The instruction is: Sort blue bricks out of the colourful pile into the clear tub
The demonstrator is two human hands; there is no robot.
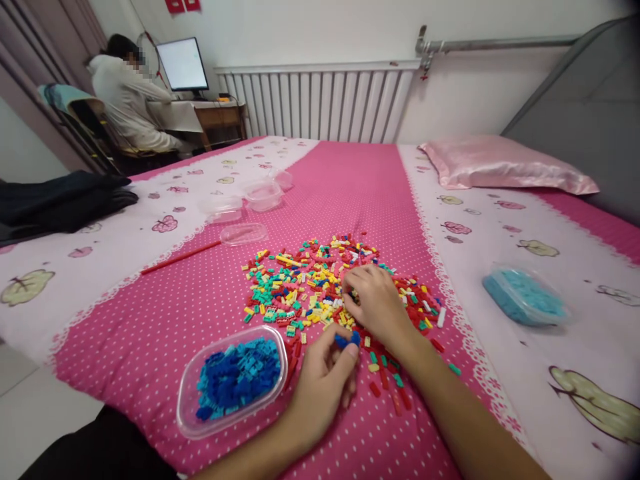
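Note:
My left hand (327, 370) is closed around a few small dark blue building bricks (347, 340), pinched between thumb and fingers. Just beyond it, my right hand (373, 297) reaches into a loose pile of mixed building bricks (315, 283) in red, yellow, green, pink and white. Its fingers are bent down among the bricks, and what they touch at the tips is hidden. To the left of my left hand, a clear plastic tub (184, 400) holds many blue and light blue bricks (240, 373).
A lidded tub of turquoise bricks (523, 297) sits at the right. Clear tubs (263, 193), a clear lid (244, 233) and a red stick (180, 257) lie further back on the pink bedspread (125, 340). A pillow (505, 163) is back right. A person (130, 100) sits at a desk.

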